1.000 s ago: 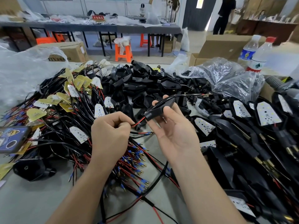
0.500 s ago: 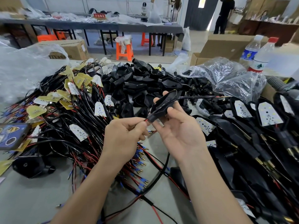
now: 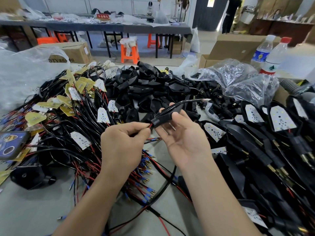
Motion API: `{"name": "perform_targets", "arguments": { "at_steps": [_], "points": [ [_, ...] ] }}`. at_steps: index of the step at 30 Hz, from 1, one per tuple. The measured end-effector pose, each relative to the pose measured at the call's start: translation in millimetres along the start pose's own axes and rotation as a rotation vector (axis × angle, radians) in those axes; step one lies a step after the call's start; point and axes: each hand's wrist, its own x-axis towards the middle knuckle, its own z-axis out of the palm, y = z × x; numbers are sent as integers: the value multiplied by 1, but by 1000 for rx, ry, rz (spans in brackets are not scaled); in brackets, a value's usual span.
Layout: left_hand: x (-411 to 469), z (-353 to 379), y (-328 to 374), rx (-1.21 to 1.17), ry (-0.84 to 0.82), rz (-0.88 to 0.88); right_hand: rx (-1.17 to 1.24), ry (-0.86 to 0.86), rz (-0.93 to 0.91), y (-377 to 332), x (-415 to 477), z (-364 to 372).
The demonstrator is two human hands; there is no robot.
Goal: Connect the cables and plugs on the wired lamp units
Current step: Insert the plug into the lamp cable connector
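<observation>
My right hand (image 3: 185, 142), palm up, holds a black lamp housing (image 3: 166, 117) between thumb and fingertips at the middle of the view. A black cable (image 3: 189, 101) arches out of the housing's far end toward the right. My left hand (image 3: 122, 145) pinches the red and black wires (image 3: 150, 126) right at the housing's near, narrow end. More wire ends with blue sleeves (image 3: 153, 139) hang just below my fingers.
Wired LED boards (image 3: 80, 140) with red and black leads are heaped at left, empty black housings (image 3: 146, 86) behind, assembled lamp units (image 3: 282, 119) at right. A phone (image 3: 10, 144) lies at far left. Two bottles (image 3: 272, 57) and plastic bags (image 3: 238, 77) stand at back right.
Both hands have drifted slightly right and closer together. My left fingers moved up along the wires to the housing's narrow end, and the housing tilted a little.
</observation>
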Motion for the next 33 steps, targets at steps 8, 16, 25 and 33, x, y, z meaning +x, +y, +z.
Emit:
{"name": "perform_targets", "arguments": {
  "at_steps": [8,16,25,33],
  "points": [
    [-3,-3,0,43,-26,107,83,-86,-12,5,-3,4],
    [-11,3,2,359,123,249,102,-56,8,4,-3,6],
    [-1,-9,-4,509,75,109,319,93,-104,-27,-1,-4],
    [10,-16,-13,525,168,-129,316,73,-188,-27,1,-7]
  ]
}}
